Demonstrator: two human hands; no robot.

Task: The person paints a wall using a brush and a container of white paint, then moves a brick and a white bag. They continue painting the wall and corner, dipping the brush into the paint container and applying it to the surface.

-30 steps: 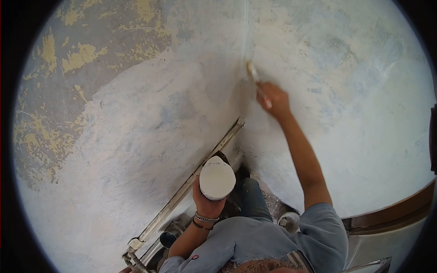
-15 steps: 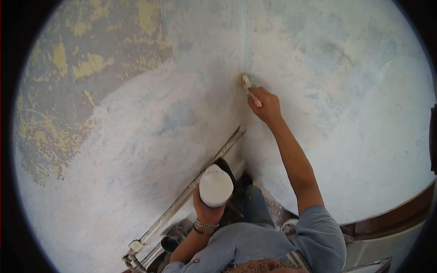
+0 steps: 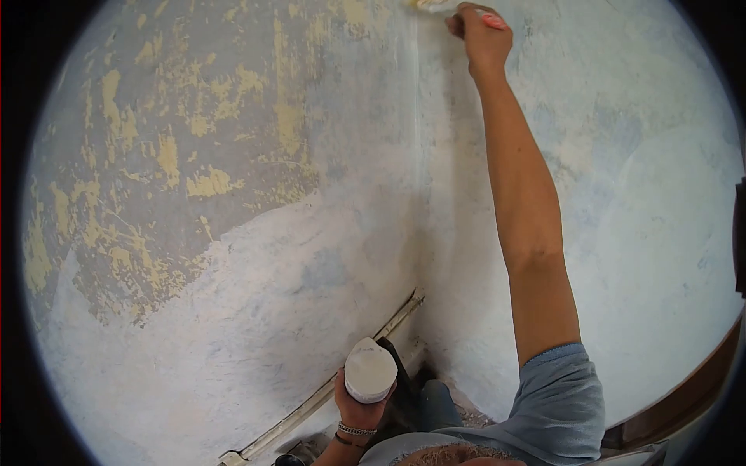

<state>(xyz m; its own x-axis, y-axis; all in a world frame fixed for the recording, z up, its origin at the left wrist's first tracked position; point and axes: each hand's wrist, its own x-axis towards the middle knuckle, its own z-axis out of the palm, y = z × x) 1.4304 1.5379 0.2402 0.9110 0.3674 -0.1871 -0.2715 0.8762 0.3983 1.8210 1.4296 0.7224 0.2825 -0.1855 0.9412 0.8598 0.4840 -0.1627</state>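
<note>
My right hand (image 3: 487,43) is raised near the top of the view, closed around the handle of a paintbrush (image 3: 435,5). The handle has a reddish end, and the bristles lie at the corner line, partly cut off by the upper edge. Low in the middle, my left hand (image 3: 357,408) grips a tub of white paint (image 3: 371,371) from below and its left side. White stuff fills the tub's round mouth. Two walls meet in front of me: the left wall (image 3: 256,287) is partly whitened, and the right wall (image 3: 622,233) is mostly pale white.
Bare grey patches with flaking yellow paint (image 3: 210,182) cover the upper left wall. A pale rail or pipe (image 3: 311,405) runs slantwise along the left wall's foot. A brown curved edge (image 3: 684,388) lies at lower right. My trouser leg (image 3: 439,405) shows below.
My right hand has moved up the corner with the paintbrush, and the arm is now stretched out. The view has tilted upward, so the tub in my left hand appears lower.
</note>
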